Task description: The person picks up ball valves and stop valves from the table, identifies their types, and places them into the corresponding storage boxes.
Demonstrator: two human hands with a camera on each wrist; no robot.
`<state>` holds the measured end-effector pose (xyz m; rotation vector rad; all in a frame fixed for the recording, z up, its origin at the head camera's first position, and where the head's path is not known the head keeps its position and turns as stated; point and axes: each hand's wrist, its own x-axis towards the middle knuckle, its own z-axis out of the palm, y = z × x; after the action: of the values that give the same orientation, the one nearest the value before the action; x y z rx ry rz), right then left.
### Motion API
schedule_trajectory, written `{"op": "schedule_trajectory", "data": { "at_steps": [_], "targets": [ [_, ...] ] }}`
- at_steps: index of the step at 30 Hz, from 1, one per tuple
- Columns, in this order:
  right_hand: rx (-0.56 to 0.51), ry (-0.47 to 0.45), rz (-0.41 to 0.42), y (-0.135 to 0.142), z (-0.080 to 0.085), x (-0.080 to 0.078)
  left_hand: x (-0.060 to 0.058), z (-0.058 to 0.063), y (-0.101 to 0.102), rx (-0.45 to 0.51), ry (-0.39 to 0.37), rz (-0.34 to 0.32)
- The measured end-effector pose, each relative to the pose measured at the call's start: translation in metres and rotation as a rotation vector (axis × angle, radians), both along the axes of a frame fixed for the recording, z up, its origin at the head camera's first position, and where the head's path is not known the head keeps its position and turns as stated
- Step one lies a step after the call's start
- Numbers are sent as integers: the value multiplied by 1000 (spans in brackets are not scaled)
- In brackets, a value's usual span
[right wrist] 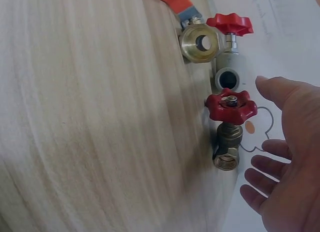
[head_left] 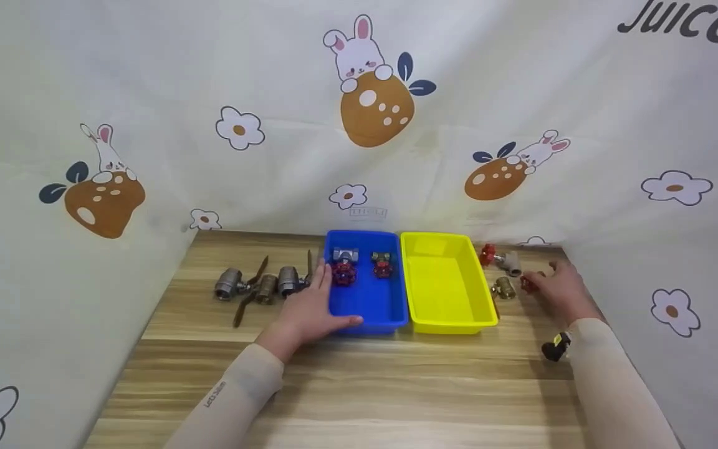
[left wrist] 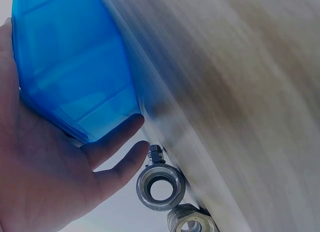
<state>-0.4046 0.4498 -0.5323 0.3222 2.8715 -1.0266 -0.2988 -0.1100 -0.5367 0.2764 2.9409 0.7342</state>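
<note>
My left hand [head_left: 306, 310] rests against the left wall of the blue tray [head_left: 365, 315], fingers straight along its side and thumb over the near rim. Inside that tray lie two valves with red handwheels, a larger one [head_left: 344, 274] and a smaller one [head_left: 382, 269]. At the far right my right hand [head_left: 566, 291] is beside a brass gate valve with a red handwheel [right wrist: 231, 107]. In the right wrist view its thumb and fingers are spread, with a gap between them and the valve. The head view shows the fingertips overlapping the red wheel.
A yellow tray [head_left: 446, 280] stands right of the blue one. Beyond it lie a grey red-wheeled valve [head_left: 511, 263] and a brass ball valve with an orange lever [right wrist: 199, 44]. Several lever ball valves [head_left: 229, 284] lie at left. A black object [head_left: 555, 349] is by the right wrist.
</note>
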Motion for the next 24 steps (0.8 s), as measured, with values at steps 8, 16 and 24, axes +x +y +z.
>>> {"op": "schedule_trajectory", "data": {
  "at_steps": [8, 16, 24],
  "targets": [
    [-83, 35, 2, 4, -14, 0, -1, -2, 0, -5, -5, -2],
    [-44, -9, -10, 3, -18, -5, -1, -2, -1, 0, -5, 8],
    [46, -73, -49, 2, -24, -8, 0, -1, 0, -1, -3, 7]
  ]
}}
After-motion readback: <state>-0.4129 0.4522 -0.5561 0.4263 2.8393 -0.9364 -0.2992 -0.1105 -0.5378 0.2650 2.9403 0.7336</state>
